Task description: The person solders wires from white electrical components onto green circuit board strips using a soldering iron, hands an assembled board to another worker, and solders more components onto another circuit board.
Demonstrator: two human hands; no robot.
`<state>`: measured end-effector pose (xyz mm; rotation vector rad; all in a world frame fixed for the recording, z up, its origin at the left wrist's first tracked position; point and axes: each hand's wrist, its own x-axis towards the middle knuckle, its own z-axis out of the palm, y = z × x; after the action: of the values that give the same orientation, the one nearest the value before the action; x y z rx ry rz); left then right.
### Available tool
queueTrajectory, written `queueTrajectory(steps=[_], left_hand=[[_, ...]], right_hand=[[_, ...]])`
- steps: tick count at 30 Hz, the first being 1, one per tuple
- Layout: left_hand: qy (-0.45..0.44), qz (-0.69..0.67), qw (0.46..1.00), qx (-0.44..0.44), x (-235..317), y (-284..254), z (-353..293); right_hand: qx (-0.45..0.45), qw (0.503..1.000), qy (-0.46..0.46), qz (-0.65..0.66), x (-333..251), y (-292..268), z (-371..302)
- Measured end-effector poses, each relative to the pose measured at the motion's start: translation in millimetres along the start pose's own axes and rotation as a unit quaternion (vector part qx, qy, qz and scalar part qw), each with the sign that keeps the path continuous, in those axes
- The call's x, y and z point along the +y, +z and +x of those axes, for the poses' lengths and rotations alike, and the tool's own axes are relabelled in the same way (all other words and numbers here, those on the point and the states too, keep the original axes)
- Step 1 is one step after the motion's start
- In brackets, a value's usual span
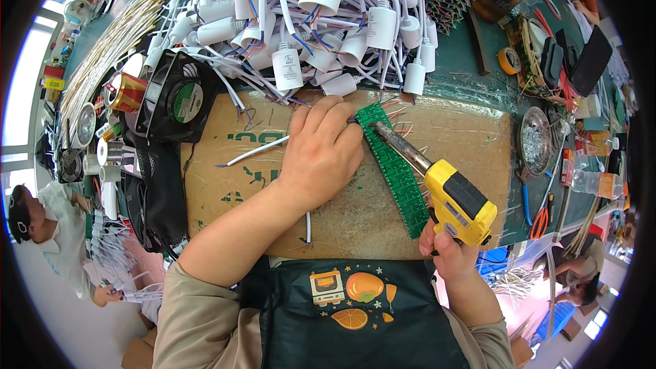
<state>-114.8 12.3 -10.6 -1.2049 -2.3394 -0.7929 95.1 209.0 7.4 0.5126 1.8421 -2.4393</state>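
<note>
My right hand (454, 249) grips a yellow and black soldering gun (459, 203) by its handle. The gun's metal tip rests at the upper end of a long green circuit board strip (393, 171), which lies slanted on the cardboard. My left hand (324, 154) is closed beside that same end, its fingertips near the board's left edge. A white cable (258, 150) runs out from under it to the left, with a bared end; what the fingertips pinch is mostly hidden, though a bit of dark wire shows there. Thin reddish wires (410, 130) stick out from the board's right side.
A pile of white lamp holders (287, 68) with cables lies beyond the cardboard mat (225, 113). At left stands a black fan (179, 96). To the right are a metal dish (535, 140), orange-handled scissors (540, 222) and yellow tape (508, 61). Other people sit at both sides.
</note>
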Motion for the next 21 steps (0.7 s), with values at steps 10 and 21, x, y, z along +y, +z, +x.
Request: queueTrajectory(steps=[10,21], left_hand=[[-0.005,0.004,1.0,0.001,0.5,-0.2,-0.8],[-0.02,-0.023,0.999,0.014,-2.6,1.7,-2.5]], right_hand=[[0.022,0.999,0.022,0.018,-3.5,4.7,-0.6],[-0.001,1.0,0.012,0.024,-1.6,1.4,-0.8]])
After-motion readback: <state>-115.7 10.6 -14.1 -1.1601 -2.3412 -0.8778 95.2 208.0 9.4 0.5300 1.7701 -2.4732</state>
